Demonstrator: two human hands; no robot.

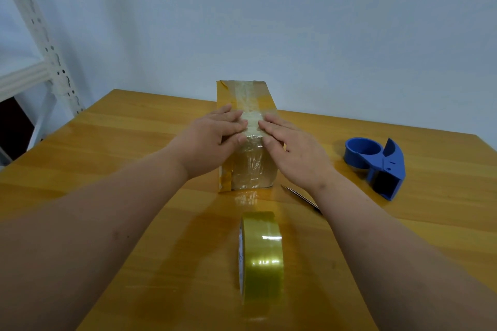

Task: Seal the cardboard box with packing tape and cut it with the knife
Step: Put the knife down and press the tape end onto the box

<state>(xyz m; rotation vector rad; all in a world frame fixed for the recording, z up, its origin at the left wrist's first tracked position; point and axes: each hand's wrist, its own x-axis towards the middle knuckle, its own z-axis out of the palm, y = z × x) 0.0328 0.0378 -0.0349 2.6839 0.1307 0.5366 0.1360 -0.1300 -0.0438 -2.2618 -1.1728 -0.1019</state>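
A small cardboard box (246, 97) stands in the middle of the wooden table, with a strip of clear tape running along its top and down its near face. My left hand (212, 137) lies flat on the box's top left. My right hand (290, 145) lies flat on the top right. The fingertips of both press the tape at the near top edge. A roll of yellowish packing tape (261, 258) stands on edge in front of the box. A knife (298, 195) lies on the table to the right of the box, partly hidden under my right forearm.
A blue tape dispenser (376, 165) sits on the table (107, 142) at the right. A white metal shelf frame (40, 43) stands beyond the table's left edge. A pale wall runs behind the table.
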